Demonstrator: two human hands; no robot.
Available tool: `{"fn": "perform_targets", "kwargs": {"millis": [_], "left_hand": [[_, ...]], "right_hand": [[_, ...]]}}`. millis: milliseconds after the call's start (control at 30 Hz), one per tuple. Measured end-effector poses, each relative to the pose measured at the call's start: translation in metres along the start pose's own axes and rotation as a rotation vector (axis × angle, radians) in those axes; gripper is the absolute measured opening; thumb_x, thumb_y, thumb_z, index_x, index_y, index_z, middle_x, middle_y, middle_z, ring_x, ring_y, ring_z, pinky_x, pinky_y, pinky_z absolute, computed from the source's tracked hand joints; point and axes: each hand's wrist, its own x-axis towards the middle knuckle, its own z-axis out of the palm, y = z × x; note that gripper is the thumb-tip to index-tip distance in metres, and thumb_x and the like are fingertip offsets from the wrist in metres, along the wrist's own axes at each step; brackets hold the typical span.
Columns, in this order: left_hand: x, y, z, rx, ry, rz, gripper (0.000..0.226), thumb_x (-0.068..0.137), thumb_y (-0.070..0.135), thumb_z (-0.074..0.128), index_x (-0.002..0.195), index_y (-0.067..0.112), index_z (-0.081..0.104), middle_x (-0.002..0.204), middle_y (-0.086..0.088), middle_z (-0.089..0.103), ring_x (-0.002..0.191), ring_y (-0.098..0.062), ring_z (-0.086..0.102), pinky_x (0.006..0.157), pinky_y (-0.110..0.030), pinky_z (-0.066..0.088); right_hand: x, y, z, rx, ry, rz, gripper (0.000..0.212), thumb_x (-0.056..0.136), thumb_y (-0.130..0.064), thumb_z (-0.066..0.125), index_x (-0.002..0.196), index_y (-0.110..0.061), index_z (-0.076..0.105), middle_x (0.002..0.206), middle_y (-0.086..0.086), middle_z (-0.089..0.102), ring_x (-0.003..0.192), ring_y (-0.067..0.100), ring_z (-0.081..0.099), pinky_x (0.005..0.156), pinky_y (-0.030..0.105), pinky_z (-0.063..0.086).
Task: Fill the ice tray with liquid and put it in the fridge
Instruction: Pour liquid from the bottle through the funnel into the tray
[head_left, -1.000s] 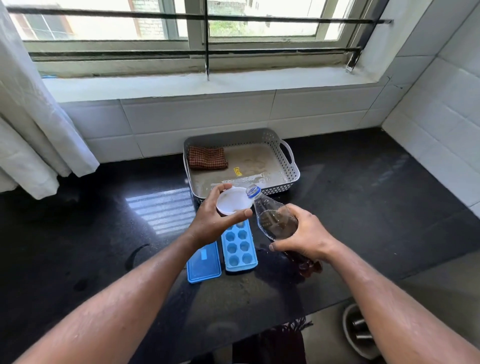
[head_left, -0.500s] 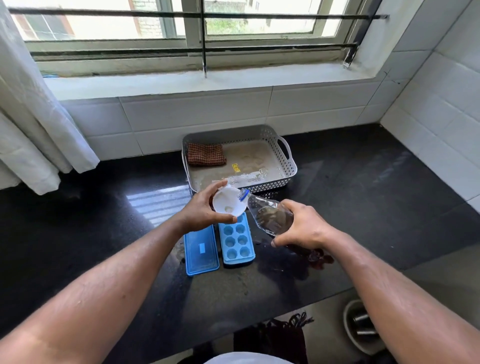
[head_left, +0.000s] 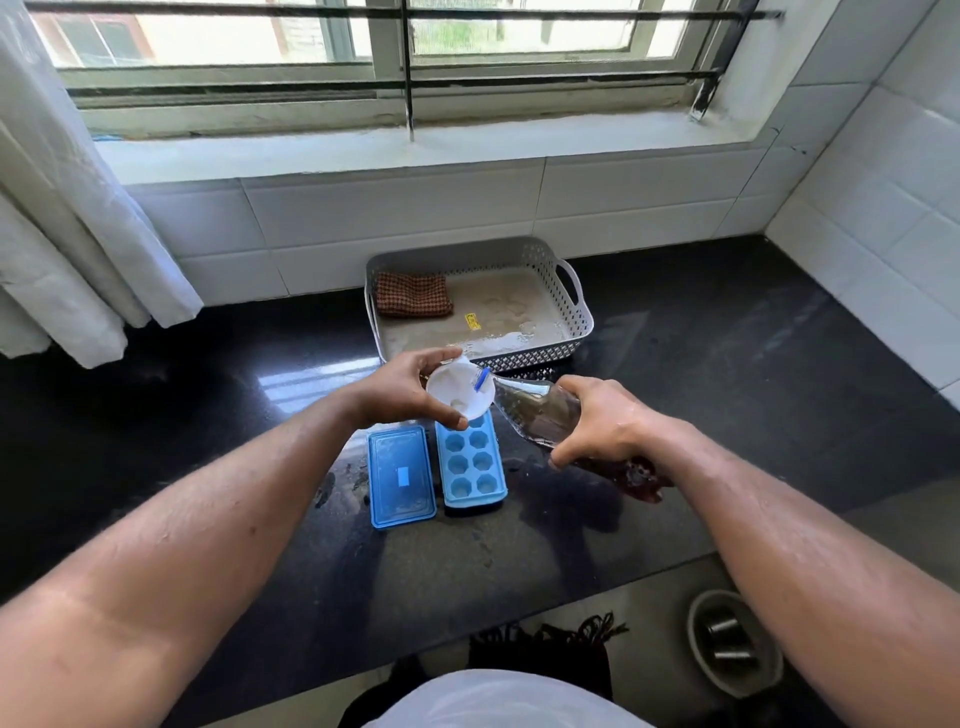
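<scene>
A light blue plastic ice tray (head_left: 470, 462) with rounded cells is set flat on the black polished stone bench (head_left: 727, 364), its long side running from 6 to 12 o'clock. Eight cells are seen uncovered in two rows; whether liquid lies in them cannot be told. The far end of the tray is hidden under a small white round plastic vessel (head_left: 457, 397), which is held above it; whether this is a funnel or a cup cannot be told. The vessel is grasped at its rim by the left hand (head_left: 402, 397), the grip closed on it with the thumb at the near side and the fingers curled over the far side. A clear plastic bottle (head_left: 540, 413) holding dark brown liquid is tipped in from 4 o'clock, its blue-ringed neck laid over the vessel's rim at 2 o'clock. The bottle's body is grasped by the right hand (head_left: 602, 423), the grip wrapped round it from above. Just beside the tray, at its 9 o'clock, a flat darker blue rectangular plastic lid (head_left: 401, 475) is laid on the bench, a narrow gap between the two. At 12 o'clock of the tray, against the white tiled wall, a grey perforated plastic basket (head_left: 579, 322) is placed, and a brown checked folded cloth (head_left: 413, 295) is seen in its 10 o'clock corner. Wet smears are seen on the bench around the lid.
</scene>
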Motion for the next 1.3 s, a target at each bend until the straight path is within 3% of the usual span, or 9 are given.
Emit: {"fn": "perform_targets", "kwargs": {"millis": [133,300,467,600,800,1167,1300], "left_hand": [[-0.001,0.004,-0.001,0.003,-0.034,-0.023,0.124,0.047,0.026,0.101,0.156,0.02,0.042,0.14,0.005,0.063,0.125,-0.013,0.062,0.107,-0.029,0.051],[-0.002,0.008,-0.001,0.014,-0.066,-0.042,0.117,0.052,0.014,0.098,0.155,0.025,0.043,0.137,0.007,0.064,0.123,-0.013,0.063,0.098,-0.024,0.054],[-0.004,0.01,-0.003,-0.028,-0.058,-0.061,0.126,0.042,0.022,0.099,0.154,0.029,0.042,0.139,0.0,0.063,0.124,-0.022,0.064,0.104,-0.042,0.055],[-0.006,0.011,-0.006,-0.042,-0.039,-0.081,0.118,0.042,0.021,0.1,0.146,0.033,0.046,0.133,-0.009,0.063,0.12,-0.029,0.065,0.097,-0.047,0.059],[-0.01,0.017,-0.005,-0.051,-0.026,-0.106,0.102,0.042,0.019,0.1,0.132,0.026,0.054,0.126,-0.01,0.066,0.115,-0.028,0.067,0.08,-0.035,0.062],[-0.021,0.022,-0.002,-0.113,0.015,-0.097,0.089,0.055,0.003,0.096,0.135,0.018,0.059,0.124,-0.011,0.069,0.114,-0.028,0.068,0.083,-0.037,0.061],[-0.024,0.025,-0.002,-0.101,0.023,-0.085,0.081,0.062,-0.004,0.093,0.133,0.018,0.062,0.122,-0.008,0.07,0.105,-0.021,0.07,0.075,-0.029,0.06]], "right_hand": [[0.0,0.0,-0.003,-0.014,-0.035,-0.013,0.064,0.033,-0.053,0.084,0.088,-0.036,0.057,0.088,-0.012,0.07,0.078,0.009,0.068,0.065,0.029,0.054],[-0.002,-0.002,-0.009,-0.038,-0.058,-0.027,0.062,0.038,-0.05,0.087,0.089,-0.034,0.056,0.09,-0.01,0.068,0.078,0.011,0.068,0.062,0.028,0.052],[-0.001,-0.004,-0.015,-0.065,-0.065,-0.034,0.062,0.043,-0.044,0.091,0.093,-0.034,0.056,0.093,-0.009,0.067,0.081,0.011,0.067,0.065,0.031,0.056],[-0.001,-0.006,-0.019,-0.1,-0.064,-0.037,0.064,0.044,-0.045,0.093,0.095,-0.034,0.056,0.094,-0.009,0.066,0.082,0.013,0.066,0.068,0.034,0.059],[-0.001,-0.008,-0.023,-0.127,-0.068,-0.038,0.063,0.043,-0.044,0.093,0.093,-0.033,0.055,0.094,-0.008,0.066,0.083,0.014,0.066,0.069,0.036,0.06],[-0.005,-0.014,-0.03,-0.154,-0.07,-0.052,0.059,0.045,-0.044,0.093,0.09,-0.033,0.056,0.094,-0.008,0.066,0.084,0.014,0.066,0.068,0.034,0.058],[-0.006,-0.016,-0.033,-0.157,-0.081,-0.052,0.059,0.048,-0.042,0.096,0.09,-0.033,0.056,0.094,-0.008,0.066,0.082,0.014,0.067,0.063,0.031,0.054]]}}
